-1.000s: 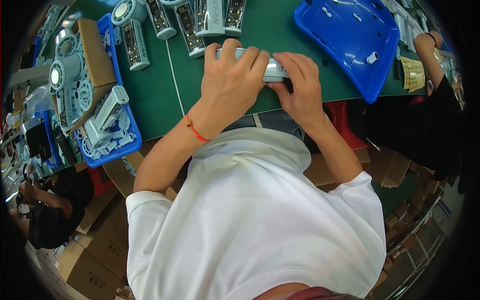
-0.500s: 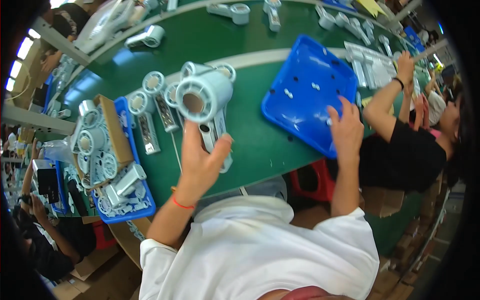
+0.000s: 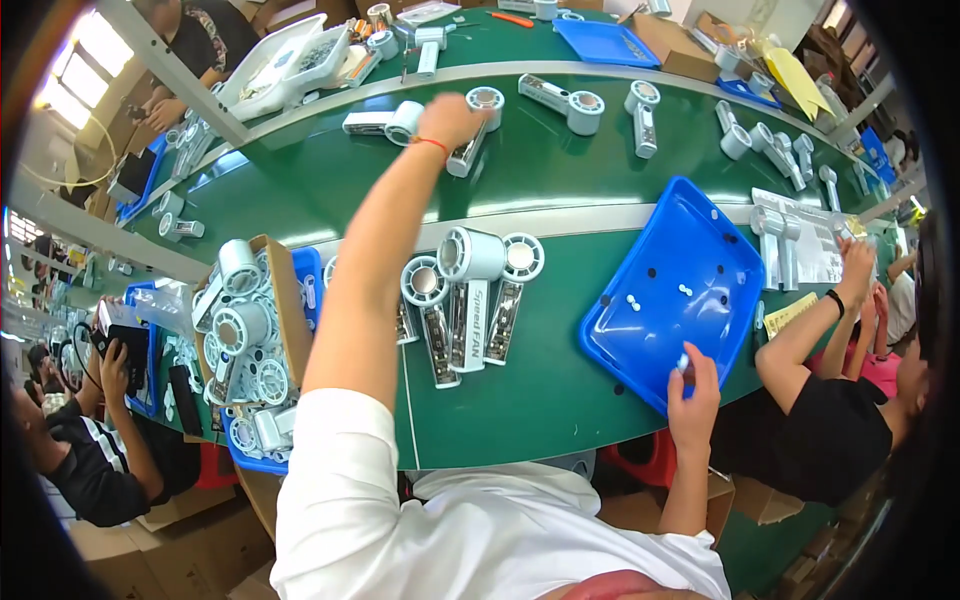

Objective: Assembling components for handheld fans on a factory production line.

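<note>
My left hand reaches far forward, its fingers curled over the neck of a pale handheld fan on the green belt; the fingertips are partly hidden. Beside that wrist lies another fan. Close to me, several handheld fans lie together, one with a closed light handle between fans with open handles showing inner parts. At the right, my right hand pinches a small white piece above the near corner of a blue tray. Small white and black pieces are scattered in the tray.
A cardboard box full of fan parts stands in a blue bin at the left. More fans, such as one, lie along the belt. A co-worker's arm is at the right; another person sits at the left.
My left hand has left the near fans and stretched forward to a fan on the belt. My right hand's fingers have drawn together around the small white piece. The view has tilted upward.
</note>
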